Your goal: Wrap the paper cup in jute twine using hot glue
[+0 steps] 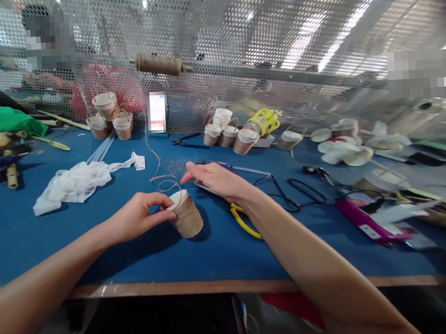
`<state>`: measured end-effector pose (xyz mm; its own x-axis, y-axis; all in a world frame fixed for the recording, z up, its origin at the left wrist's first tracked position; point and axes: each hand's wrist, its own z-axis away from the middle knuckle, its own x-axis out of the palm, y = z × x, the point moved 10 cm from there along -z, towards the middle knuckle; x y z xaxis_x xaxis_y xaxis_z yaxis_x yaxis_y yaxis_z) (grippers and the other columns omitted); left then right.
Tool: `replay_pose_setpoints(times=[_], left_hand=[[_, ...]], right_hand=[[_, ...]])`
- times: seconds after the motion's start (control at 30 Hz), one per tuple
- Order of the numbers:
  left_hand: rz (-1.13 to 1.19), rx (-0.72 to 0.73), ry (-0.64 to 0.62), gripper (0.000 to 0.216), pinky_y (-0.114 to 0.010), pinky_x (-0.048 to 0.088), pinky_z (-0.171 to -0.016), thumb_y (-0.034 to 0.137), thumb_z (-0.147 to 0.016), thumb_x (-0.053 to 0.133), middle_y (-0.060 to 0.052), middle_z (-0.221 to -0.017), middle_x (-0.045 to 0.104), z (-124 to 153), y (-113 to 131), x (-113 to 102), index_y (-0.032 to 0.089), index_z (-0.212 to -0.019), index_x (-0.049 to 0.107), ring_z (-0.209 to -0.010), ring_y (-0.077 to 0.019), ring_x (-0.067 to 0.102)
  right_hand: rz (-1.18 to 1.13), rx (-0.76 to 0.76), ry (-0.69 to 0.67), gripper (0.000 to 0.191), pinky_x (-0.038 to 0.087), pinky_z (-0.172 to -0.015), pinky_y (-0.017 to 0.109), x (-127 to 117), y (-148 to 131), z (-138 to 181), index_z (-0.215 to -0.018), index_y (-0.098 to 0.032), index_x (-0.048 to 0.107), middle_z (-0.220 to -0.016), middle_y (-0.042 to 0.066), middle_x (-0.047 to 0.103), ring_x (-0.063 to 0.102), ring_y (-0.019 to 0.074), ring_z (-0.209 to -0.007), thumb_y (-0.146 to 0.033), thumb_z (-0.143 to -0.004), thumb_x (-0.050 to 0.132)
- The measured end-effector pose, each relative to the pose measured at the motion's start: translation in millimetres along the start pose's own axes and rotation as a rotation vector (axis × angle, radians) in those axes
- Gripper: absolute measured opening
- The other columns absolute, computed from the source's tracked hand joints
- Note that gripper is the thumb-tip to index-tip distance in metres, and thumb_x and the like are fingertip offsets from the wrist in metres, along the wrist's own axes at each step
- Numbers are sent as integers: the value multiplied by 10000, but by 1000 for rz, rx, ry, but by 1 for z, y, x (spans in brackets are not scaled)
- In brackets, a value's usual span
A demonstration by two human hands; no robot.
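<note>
Steadying the cup [188, 218], apparently, for twine [158, 158] work.
My left hand [145, 218] pinches its rim; right hand [218, 179] apart, grip unclear. Next move likely needs cup still.

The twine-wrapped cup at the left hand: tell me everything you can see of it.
The cup looks small and tapered, its outside covered in brown, twine-like wrapping, with a pale, whitish inner wall showing at the mouth. It tilts, mouth toward the picture's upper left, over the blue table; whether its base lies flat is unclear. The left hand pinches it near the rim. A thin strand loops loosely beside the mouth. The right hand is close by, apart from the cup.
</note>
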<state>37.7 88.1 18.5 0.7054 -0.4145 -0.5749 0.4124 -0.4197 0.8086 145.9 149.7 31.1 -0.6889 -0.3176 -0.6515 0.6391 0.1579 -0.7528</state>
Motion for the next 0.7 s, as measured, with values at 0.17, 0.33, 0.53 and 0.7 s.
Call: replay_pose_setpoints(times=[0.17,0.33,0.53,0.7], left_hand=[[6,6,-4,175,-259,433,-747,281,-812,513,-35,-801,647,0,0,0,132,-798,604,-765,-152,573],[33,-20,1,197,-255,437,-719,305,-801,525,-28,-767,647,-1,-3,-2,131,-780,615,-735,-148,562],[142,-49,-23,168,-241,446,-662,283,-786,547,-15,-726,634,0,-1,0,135,-771,623,-684,-132,555],[199,-65,-77,166,-261,459,-706,287,-789,562,-37,-790,654,4,1,5,134,-788,627,-733,-147,576]], right_hand=[[-219,-114,-137,262,450,-760,266,34,-21,9,-812,-140,659,-899,62,682,605,150,-836,-361,-822,519],[-392,-135,46,183,455,-764,275,9,-15,23,-789,-153,618,-850,49,664,596,139,-807,-329,-744,602],[-308,-186,214,180,475,-700,292,-13,-17,53,-710,-181,597,-743,17,646,590,140,-704,-356,-731,630],[-264,-181,240,175,480,-676,294,-12,-9,56,-699,-185,587,-728,19,636,578,139,-680,-352,-748,607]])
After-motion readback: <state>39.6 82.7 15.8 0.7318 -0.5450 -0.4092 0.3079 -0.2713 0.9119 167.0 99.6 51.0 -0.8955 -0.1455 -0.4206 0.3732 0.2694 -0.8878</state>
